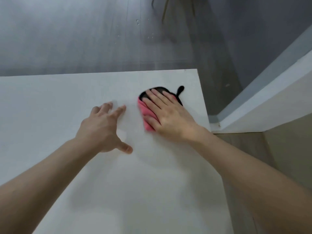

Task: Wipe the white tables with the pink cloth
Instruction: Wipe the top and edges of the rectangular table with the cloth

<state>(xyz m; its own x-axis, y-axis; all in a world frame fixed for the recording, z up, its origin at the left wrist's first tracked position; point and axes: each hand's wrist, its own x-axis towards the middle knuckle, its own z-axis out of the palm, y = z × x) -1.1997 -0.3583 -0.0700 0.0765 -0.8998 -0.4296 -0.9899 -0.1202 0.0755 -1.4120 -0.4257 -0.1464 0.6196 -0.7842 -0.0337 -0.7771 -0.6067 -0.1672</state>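
Palm flat, your right hand [166,115] presses the pink cloth [146,112] onto the white table [67,98] near its far right corner, fingers straight and reaching over a black mark [180,90]. The cloth shows at the hand's left side. Your left hand [101,130] rests beside it on the tabletop, fingers spread wide, holding nothing. Grey floor [84,39] lies beyond the table's far edge.
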